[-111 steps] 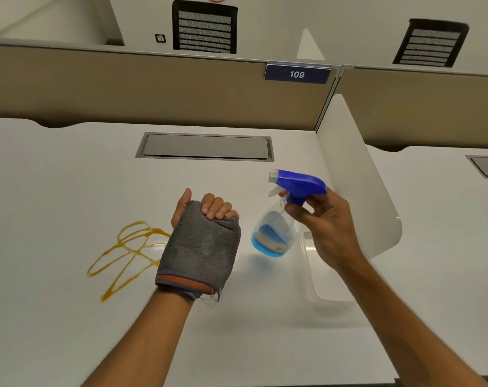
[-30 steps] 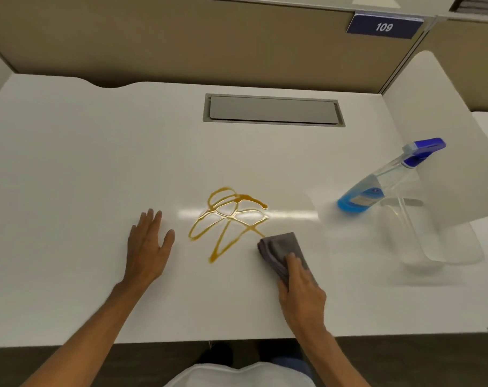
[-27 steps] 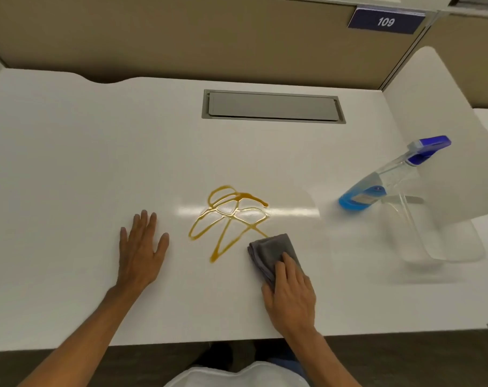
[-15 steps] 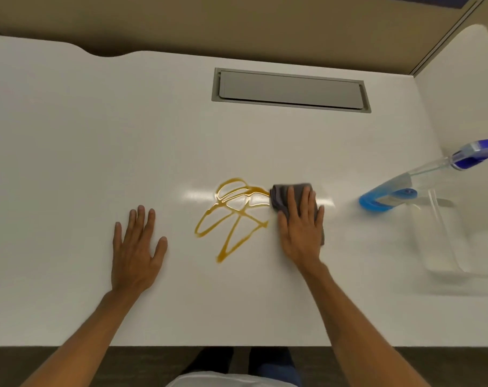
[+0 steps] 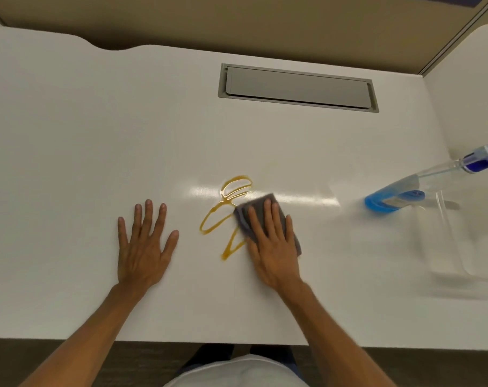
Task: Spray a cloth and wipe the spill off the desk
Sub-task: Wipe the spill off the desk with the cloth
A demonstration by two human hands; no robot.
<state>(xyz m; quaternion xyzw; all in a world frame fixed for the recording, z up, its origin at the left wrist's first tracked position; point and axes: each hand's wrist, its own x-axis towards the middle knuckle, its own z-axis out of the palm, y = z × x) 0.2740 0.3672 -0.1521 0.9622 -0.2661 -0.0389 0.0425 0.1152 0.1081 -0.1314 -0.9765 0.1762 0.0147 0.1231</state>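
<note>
Wipe just begun: right hand [image 5: 273,244], fingers flat together on grey cloth [image 5: 261,208], covers spill [image 5: 223,216] edge; most remains; left hand [image 5: 145,247] splayed on desk [image 5: 97,135].

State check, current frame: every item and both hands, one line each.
spill: partly wiped, amber loops remain left of cloth
cloth: flat on desk, covering spill's right part
right hand: pressing on cloth
left hand: flat on desk, empty
spray bottle: set down, far right
desk hatch: closed
</note>
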